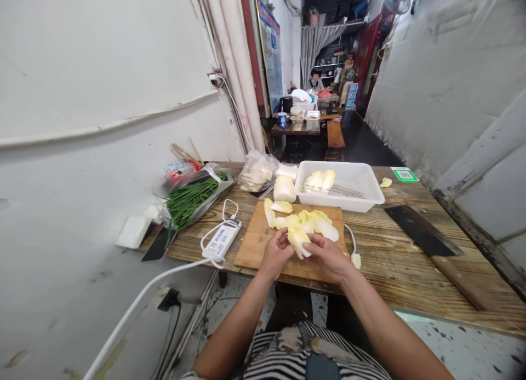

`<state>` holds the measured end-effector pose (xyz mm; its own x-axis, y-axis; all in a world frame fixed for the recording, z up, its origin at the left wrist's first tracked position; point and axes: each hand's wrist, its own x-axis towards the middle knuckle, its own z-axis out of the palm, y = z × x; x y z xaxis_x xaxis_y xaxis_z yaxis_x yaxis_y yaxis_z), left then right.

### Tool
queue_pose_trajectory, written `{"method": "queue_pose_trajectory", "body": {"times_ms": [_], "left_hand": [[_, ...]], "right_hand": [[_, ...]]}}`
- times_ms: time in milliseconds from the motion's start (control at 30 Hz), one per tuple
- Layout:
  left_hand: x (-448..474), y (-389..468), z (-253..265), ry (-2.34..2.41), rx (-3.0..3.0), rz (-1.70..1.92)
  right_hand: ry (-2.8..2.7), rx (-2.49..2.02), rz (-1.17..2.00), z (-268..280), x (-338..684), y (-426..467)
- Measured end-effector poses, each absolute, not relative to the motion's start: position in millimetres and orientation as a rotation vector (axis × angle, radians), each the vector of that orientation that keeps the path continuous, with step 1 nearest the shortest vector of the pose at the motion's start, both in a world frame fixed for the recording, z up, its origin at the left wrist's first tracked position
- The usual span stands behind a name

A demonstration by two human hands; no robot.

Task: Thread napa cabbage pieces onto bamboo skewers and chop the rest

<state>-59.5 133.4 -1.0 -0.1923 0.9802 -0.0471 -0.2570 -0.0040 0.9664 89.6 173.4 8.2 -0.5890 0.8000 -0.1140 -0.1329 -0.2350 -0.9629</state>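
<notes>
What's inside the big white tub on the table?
The white tub holds a few pale yellow cabbage leaves at its left end and some thin metal skewers beside them. Its near wall hides part of the bottom.

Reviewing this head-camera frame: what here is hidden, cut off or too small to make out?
- Cabbage leaf: its lower part is covered by the left hand and right hand.
- Cleaver: the handle end is too blurred to make out.
- White tub: its near wall hides much of the contents.
- Power strip label: too small to read.
</notes>
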Motion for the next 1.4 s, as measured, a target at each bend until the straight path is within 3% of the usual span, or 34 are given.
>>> {"method": "queue_pose_trajectory", "body": {"times_ms": [233,500,733,933,1100,1400], "left_hand": [[-59,130,-5,1.287,1.022,1.383],[-76,152,12,1.671,1.339,1.299],[-77,169,33,1.783,1.454,1.301],[-41,143,28,1.208,0.985,1.264],[-42,134,39,0.789,0.721,1.32],[-36,134,37,0.904,0.809,1.392]], "right_hand": [[-1.073,-0.853,1.94,-9,93,175],[-0.906,-0.934,1.563,-14,117,201],[-1.092,-0.911,1.236,-14,110,191],[-1.356,-0.826,0.968,-4,102,173],[-1.575,-0.714,0.929,16,104,159],[-1.532,-0.818,1.133,4,105,163]]}}
